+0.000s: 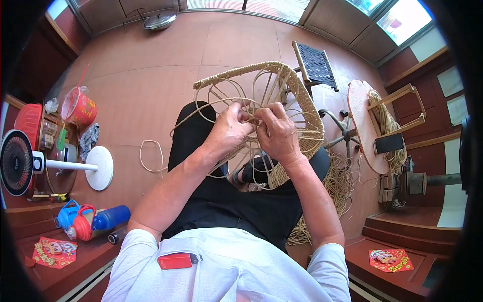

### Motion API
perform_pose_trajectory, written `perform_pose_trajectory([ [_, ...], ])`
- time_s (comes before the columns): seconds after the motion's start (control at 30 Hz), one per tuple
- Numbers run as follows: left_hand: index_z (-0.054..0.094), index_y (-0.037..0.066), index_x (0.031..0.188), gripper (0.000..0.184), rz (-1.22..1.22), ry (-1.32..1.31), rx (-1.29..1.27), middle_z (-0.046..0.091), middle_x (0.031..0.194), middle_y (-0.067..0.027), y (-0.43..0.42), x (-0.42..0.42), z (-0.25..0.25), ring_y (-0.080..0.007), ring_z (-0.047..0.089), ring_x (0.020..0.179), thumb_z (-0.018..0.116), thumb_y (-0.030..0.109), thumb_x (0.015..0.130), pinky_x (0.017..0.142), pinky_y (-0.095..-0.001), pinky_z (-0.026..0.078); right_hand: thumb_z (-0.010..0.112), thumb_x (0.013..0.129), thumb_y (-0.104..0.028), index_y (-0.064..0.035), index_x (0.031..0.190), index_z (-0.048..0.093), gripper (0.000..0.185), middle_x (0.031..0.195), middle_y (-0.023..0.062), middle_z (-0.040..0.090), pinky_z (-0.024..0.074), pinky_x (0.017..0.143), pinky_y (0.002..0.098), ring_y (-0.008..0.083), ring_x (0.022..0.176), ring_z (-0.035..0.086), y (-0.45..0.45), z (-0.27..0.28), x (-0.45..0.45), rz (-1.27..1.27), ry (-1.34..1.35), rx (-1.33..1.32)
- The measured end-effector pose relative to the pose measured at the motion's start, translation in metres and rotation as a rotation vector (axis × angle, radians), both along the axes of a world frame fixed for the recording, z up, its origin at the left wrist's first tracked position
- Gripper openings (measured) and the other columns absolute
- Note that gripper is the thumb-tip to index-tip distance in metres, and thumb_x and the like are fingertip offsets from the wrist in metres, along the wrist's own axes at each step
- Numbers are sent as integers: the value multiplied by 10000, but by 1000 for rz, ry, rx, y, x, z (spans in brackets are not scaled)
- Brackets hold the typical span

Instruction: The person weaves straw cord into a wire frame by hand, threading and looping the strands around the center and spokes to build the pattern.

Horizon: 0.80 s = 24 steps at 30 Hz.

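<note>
A half-woven basket-like frame (308,108) of tan cord rests on my lap, with a thick braided rim and thin strands running inward to a middle hub. My left hand (230,123) pinches a cord strand at that hub, and a long loose length (197,108) trails from it toward my left knee. Touching the same spot from the other side, my right hand (276,130) has its fingers closed on the cord. The fingertips of both hands nearly meet, and the exact crossing of strands between them is partly hidden.
Loose cord (334,189) lies heaped by my right leg. A round board (358,123) holds coiled cord (385,118) and a phone (390,143). Behind stands a folding stool (315,63). To the left are a fan (98,168), a red bucket (83,110) and bottles (111,217).
</note>
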<state>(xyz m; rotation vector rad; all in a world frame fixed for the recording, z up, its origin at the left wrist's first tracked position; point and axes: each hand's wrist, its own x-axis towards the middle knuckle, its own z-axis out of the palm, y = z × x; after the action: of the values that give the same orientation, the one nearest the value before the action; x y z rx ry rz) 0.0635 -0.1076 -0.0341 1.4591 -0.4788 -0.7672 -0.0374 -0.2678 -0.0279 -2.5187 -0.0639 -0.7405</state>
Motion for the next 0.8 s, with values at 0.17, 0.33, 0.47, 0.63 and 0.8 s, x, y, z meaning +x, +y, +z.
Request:
perform_pose_trajectory([
  [0.17, 566, -78, 1509, 557, 20, -86, 115, 788, 1166, -165, -4, 5, -4, -163, 739, 1056, 730, 58, 995, 915, -343, 605, 681, 905, 30, -80, 1138, 714, 259, 1090, 148, 639, 616, 813, 515, 398, 942, 735, -1, -1, 1, 7, -2, 4],
  [0.33, 635, -68, 1415, 517, 72, -369, 401, 807, 1191, -240, -6, -2, 10, -369, 797, 1150, 745, 194, 983, 1006, -474, 607, 683, 903, 28, -76, 1136, 713, 256, 1093, 148, 643, 618, 821, 511, 397, 950, 736, -4, -1, 0, 34, -17, 3],
  [0.47, 658, -59, 1372, 450, 65, -437, 426, 791, 1197, -280, -5, -7, 16, -460, 773, 1154, 703, 168, 986, 1021, -516, 595, 685, 901, 28, -74, 1131, 715, 253, 1087, 144, 647, 625, 820, 500, 389, 947, 738, -1, 1, -1, 29, -33, -5],
  [0.63, 664, -34, 1156, 234, 45, -738, 588, 766, 1116, -295, 0, -15, 14, -483, 767, 1049, 692, 137, 999, 898, -557, 619, 690, 906, 24, -75, 1125, 716, 242, 1070, 137, 659, 629, 814, 486, 374, 938, 741, -1, 0, -1, 25, -33, 12],
  [0.8, 635, 9, 1060, 126, 188, -1070, 422, 698, 985, -212, 14, -31, -1, -462, 744, 918, 718, 85, 1003, 795, -552, 610, 753, 974, -28, -78, 1130, 724, 166, 1047, 122, 685, 633, 803, 462, 356, 931, 747, -2, -5, -1, 47, -117, -17],
])
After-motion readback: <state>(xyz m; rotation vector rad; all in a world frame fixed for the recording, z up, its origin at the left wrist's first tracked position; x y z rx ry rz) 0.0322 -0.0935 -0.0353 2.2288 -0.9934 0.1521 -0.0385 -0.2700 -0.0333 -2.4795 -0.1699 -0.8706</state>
